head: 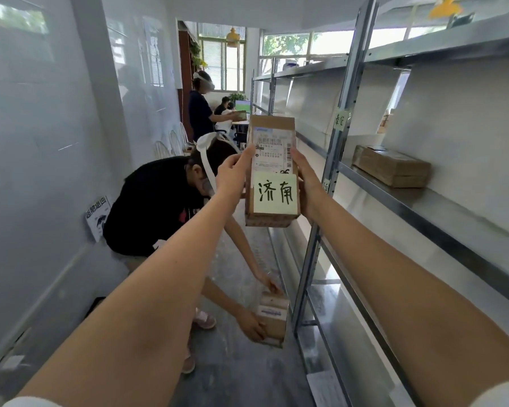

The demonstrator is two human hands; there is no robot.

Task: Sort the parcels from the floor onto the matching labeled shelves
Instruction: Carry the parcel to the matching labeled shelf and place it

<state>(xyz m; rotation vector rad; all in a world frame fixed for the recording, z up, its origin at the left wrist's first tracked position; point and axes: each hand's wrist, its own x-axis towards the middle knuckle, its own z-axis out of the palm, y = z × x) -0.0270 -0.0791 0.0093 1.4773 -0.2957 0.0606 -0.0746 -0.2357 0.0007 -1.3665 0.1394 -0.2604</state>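
Shelf (441, 201) with parcel (393, 169) (brown cardboard)

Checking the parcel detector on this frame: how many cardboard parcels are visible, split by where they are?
Held up in the wearer's left hand and right hand: 1, the parcel with the yellow note
On the shelf: 1, the brown box
On the floor, under another person's hands: 1, the floor parcel
Total: 3
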